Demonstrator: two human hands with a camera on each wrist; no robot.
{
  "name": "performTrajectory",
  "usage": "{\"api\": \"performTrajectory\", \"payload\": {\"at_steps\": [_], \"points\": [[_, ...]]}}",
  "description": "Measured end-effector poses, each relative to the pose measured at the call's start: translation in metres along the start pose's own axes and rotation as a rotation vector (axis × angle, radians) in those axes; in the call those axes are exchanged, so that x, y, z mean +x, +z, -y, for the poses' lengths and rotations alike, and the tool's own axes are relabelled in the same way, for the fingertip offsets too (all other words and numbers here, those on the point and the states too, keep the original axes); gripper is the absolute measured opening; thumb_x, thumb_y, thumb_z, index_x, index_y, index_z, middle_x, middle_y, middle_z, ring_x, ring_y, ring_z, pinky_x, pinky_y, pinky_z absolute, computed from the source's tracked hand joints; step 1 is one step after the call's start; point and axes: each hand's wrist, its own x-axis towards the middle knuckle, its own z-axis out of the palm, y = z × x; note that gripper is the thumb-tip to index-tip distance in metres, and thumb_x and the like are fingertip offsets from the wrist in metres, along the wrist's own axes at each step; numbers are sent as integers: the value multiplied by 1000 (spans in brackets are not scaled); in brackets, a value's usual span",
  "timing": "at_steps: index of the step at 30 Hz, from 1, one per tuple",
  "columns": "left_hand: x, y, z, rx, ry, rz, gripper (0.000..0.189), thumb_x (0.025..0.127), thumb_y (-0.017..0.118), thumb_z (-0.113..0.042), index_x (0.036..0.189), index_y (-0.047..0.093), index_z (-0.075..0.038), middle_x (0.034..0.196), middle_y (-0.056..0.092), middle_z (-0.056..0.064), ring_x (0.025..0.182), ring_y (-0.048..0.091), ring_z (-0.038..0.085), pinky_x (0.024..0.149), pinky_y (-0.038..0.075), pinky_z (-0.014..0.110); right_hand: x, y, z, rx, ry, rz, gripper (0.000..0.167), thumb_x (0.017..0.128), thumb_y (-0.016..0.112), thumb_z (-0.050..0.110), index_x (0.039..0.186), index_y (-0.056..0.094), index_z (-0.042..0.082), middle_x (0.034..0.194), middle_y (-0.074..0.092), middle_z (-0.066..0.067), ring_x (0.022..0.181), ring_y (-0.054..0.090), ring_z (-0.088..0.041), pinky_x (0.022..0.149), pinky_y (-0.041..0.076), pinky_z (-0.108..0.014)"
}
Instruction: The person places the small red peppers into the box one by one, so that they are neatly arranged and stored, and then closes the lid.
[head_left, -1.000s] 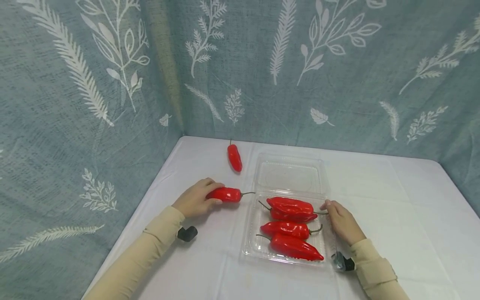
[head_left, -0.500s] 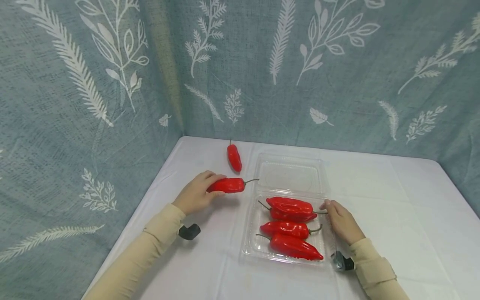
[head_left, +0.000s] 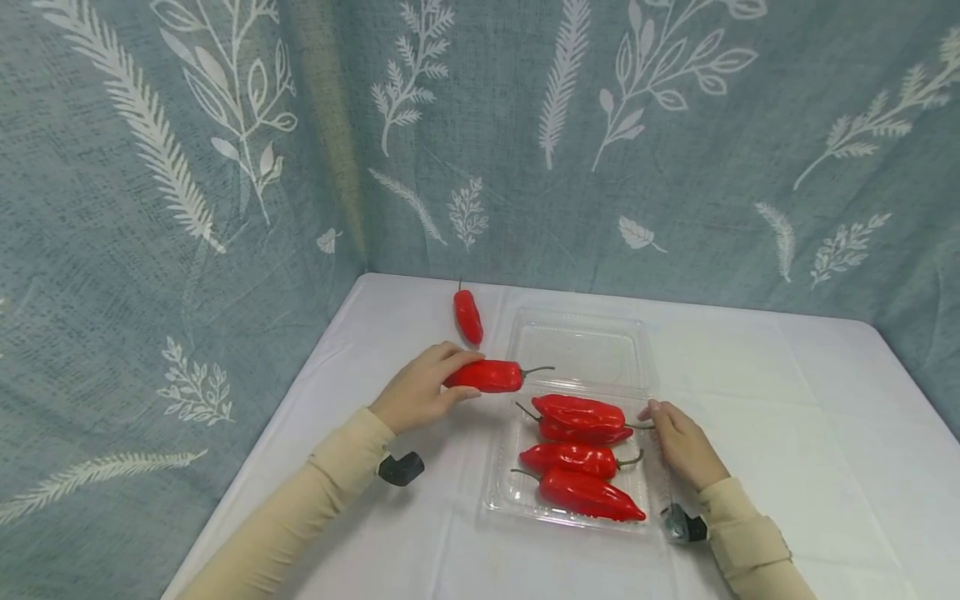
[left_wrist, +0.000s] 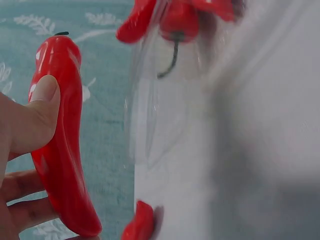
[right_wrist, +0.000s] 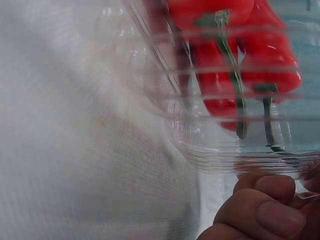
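Observation:
My left hand [head_left: 431, 385] grips a red chili pepper [head_left: 495, 377] between thumb and fingers, above the table left of a clear plastic clamshell container [head_left: 501, 492]. Its green stem points right, over the hinge side. In the left wrist view the thumb presses along the held chili pepper [left_wrist: 60, 125], with fingers behind it. Several red peppers [head_left: 573, 457] lie crosswise in the container's base, two of them overlapping at the back. My right hand [head_left: 684, 442] holds the container's right rim; in the right wrist view its curled fingers [right_wrist: 270, 210] lie against the clear wall.
The container's lid [head_left: 577, 346] lies open flat toward the back. Another red pepper [head_left: 468, 317] lies on the white-covered table [head_left: 787, 400] at the back left. A blue-green curtain with white leaves [head_left: 525, 150] hangs behind and at the left.
My left hand has lifted the chili pepper off the table and carried it right, toward the container. The right hand has stayed at the container's rim.

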Motion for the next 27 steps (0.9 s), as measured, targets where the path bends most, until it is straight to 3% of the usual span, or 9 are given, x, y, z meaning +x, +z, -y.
{"api": "performTrajectory", "payload": {"at_steps": [8,14,21,27], "points": [[12,9,-25,33,75,13,49,85,72,-33,130,59,-17,119,58,6,105,56,19,88,52,35,-3,0,-2,10,16,-1,56,103,24,47,115,57,3,86,55,-10,80,51,-22,67,42,-30],[22,17,-49,27,146,54,50,85,72,-34,130,58,-17,117,58,4,104,55,17,86,51,33,-2,2,-2,11,-7,-9,54,104,24,45,114,58,3,86,56,-9,83,52,-21,71,42,-32],[32,28,-71,24,178,99,52,85,71,-38,130,57,-18,113,59,2,100,56,15,84,52,29,-1,3,0,7,4,-16,54,104,24,44,114,58,4,85,55,-9,82,52,-21,71,42,-32],[33,39,-85,72,161,157,51,86,68,-43,130,57,-19,110,60,0,96,56,12,81,51,26,-1,4,-2,7,1,-24,54,104,25,44,113,59,3,86,55,-10,85,52,-23,73,43,-34]]}}
